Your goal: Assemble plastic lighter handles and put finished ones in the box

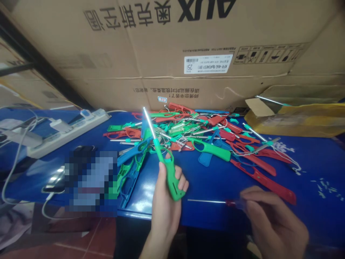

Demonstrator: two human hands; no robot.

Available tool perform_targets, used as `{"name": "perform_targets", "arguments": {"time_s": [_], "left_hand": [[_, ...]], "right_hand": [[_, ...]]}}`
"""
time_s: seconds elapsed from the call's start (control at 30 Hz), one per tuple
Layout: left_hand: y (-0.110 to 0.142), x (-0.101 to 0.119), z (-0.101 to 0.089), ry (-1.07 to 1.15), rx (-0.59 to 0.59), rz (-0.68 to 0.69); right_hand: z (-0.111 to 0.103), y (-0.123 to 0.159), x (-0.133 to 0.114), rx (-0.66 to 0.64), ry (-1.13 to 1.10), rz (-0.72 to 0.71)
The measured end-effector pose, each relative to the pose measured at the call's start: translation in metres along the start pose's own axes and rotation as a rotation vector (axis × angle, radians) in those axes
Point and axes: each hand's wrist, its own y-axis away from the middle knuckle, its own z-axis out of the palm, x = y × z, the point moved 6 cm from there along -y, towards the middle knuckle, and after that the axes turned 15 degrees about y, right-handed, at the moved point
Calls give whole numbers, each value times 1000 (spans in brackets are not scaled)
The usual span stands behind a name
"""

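Note:
My left hand (165, 201) is closed around a green plastic lighter body (169, 172) with a metal tube sticking up and to the left. My right hand (272, 223) pinches a thin screwdriver (212, 201) with a red handle; its metal shaft lies level and points left toward the left hand. Both hands hover over the near edge of a blue table (221, 180). Behind them lies a heap of red, green and blue lighter shells and metal tubes (205, 136).
A big cardboard box (172, 50) stands along the back of the table. A white power strip (67, 131) with plugs and cables lies at the left. A blurred patch covers something at the lower left. A yellow bag (299, 118) with a cardboard flap sits at the right.

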Motion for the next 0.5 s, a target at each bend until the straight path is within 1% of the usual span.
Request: {"name": "perform_targets", "arguments": {"time_s": [0.1, 0.2, 0.33, 0.5], "left_hand": [[-1, 0, 1, 9, 17, 9], [-1, 0, 0, -1, 31, 9], [-1, -1, 0, -12, 32, 16], [0, -1, 0, -36, 16, 16]], "right_hand": [[8, 0, -8, -33, 7, -28], [12, -2, -11, -14, 1, -39], [16, -1, -16, -10, -22, -91], [17, -1, -18, -4, 22, -145]]}}
